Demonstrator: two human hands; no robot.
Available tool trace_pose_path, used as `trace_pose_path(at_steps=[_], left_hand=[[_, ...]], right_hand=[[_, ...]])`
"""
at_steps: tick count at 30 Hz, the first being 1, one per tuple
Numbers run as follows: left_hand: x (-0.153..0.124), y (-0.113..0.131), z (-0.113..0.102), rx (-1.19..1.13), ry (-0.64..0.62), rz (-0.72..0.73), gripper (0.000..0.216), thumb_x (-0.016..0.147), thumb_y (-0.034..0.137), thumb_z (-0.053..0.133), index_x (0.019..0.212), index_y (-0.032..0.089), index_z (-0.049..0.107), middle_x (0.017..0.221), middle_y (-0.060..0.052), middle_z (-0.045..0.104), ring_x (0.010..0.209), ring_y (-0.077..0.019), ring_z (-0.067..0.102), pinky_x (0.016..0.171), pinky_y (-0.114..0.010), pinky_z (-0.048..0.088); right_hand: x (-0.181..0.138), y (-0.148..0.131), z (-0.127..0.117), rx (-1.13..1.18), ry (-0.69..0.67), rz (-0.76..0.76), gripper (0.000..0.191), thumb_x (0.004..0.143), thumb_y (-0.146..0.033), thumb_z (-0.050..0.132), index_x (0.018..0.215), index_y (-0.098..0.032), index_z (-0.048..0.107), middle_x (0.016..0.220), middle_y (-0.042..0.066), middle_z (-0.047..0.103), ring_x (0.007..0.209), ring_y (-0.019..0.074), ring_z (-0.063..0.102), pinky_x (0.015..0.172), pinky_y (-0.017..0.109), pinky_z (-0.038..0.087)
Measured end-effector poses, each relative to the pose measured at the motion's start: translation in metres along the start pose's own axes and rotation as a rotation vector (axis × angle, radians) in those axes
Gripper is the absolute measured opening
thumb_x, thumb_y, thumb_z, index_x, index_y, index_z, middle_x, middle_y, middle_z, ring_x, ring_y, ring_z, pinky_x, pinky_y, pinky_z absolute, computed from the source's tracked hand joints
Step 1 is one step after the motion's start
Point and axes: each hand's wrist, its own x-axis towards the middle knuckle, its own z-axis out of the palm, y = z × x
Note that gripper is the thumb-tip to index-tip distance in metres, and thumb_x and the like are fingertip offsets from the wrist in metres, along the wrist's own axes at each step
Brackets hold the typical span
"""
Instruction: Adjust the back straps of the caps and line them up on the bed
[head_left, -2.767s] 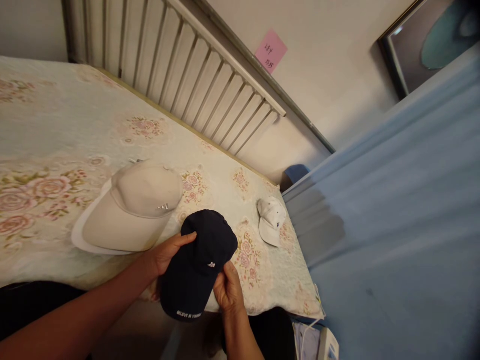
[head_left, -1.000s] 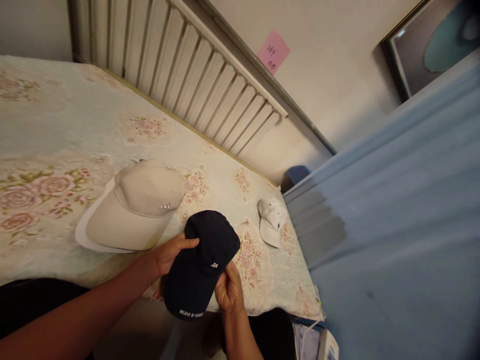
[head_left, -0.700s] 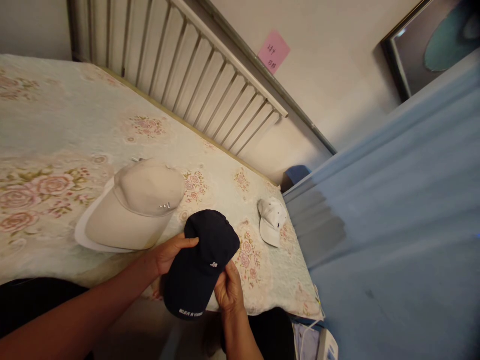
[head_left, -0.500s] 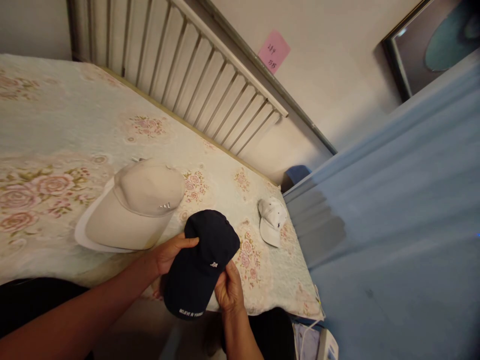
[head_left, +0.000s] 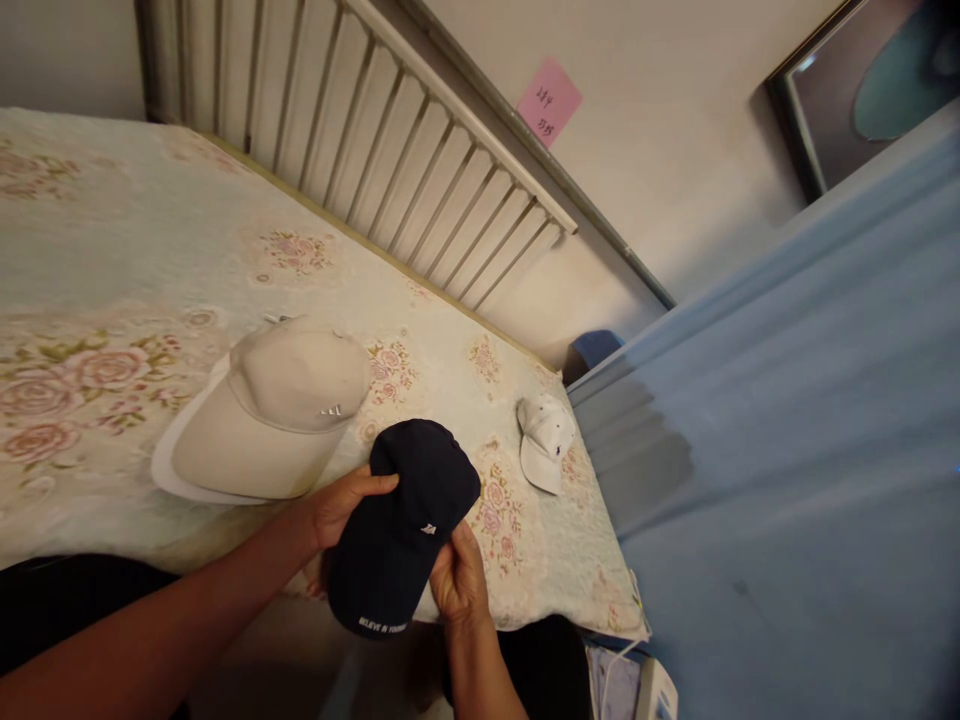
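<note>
"Two hands engage one item; how is each placed?"

"The left hand [head_left: 337,512] clasps the left side of the navy cap [head_left: 401,565], its thumb laid over the crown. The right hand [head_left: 457,575] pinches the right edge, beside the small emblem. Each grip is closed on the fabric; most fingertips are concealed beneath, so their exact placing cannot be told."

"Where does the cap lie?"

"Lower centre of the frame, crown toward the upper right and lettered brim toward the lower left, over the near edge of the bed [head_left: 187,230]. Whether its underside touches the bed cannot be told."

"What has just changed?"

"Very little. Relative to the earliest picture, the navy cap, the hands and the beige cap [head_left: 300,375] sit slightly farther right; the railing [head_left: 465,125] in the upper part of the frame is displaced likewise, so a shift of the camera is the probable cause. Over the last second, hold and tilt are unaltered."

"And its significance for the handling?"

"Presumably a steady phase: neither hand shows a release or a fresh hold."

"The neighbouring items?"

"Beige cap, left of centre; white cap [head_left: 544,435], right of centre, near the blue curtain [head_left: 787,470]. Both rest on the bed, held by neither hand."
</note>
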Motion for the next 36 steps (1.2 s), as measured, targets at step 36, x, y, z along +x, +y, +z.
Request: trace_pose_path(at_steps=[36], left_hand=[[0.014,-0.007,-0.017,-0.069,-0.074,0.008,0.045,0.077,0.022,0.069,0.12,0.014,0.061,0.094,-0.014,0.074,0.079,-0.0269,0.069,0.086,-0.045,0.047]], right_hand=[[-0.001,0.0,0.0,0.028,-0.096,-0.012,0.048,0.075,-0.025,0.07,0.121,-0.019,0.058,0.121,0.008,0.066,0.116,0.0222,0.059,0.112,0.044,0.032]])
